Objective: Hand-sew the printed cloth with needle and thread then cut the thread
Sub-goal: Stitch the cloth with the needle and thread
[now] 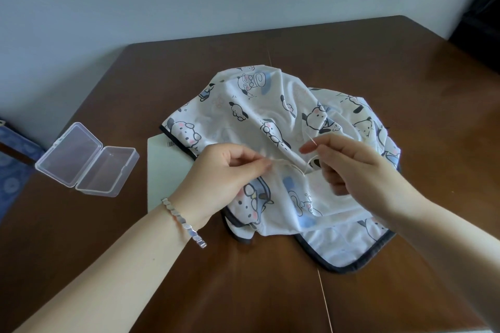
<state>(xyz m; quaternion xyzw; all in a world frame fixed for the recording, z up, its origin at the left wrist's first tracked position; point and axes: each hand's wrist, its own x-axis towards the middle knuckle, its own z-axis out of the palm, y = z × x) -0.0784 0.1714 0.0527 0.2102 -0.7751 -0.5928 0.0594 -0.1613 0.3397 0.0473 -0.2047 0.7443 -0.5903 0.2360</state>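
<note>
A white cloth [273, 105] printed with cartoon dogs and edged in dark trim lies bunched on the brown table [243, 292]. My left hand [227, 173] pinches a fold of the cloth near its middle. My right hand [351, 165] holds a thin needle [311, 139] between thumb and forefinger just above the cloth. A pale thread [290, 166] runs from the fold by my left fingers toward my right hand. No scissors are in view.
An open clear plastic box [86, 161] lies on the table to the left. A white card or sheet [165, 170] sticks out from under the cloth. A silver bracelet [184, 222] is on my left wrist. A blue patterned surface [13, 170] sits beyond the table's left edge.
</note>
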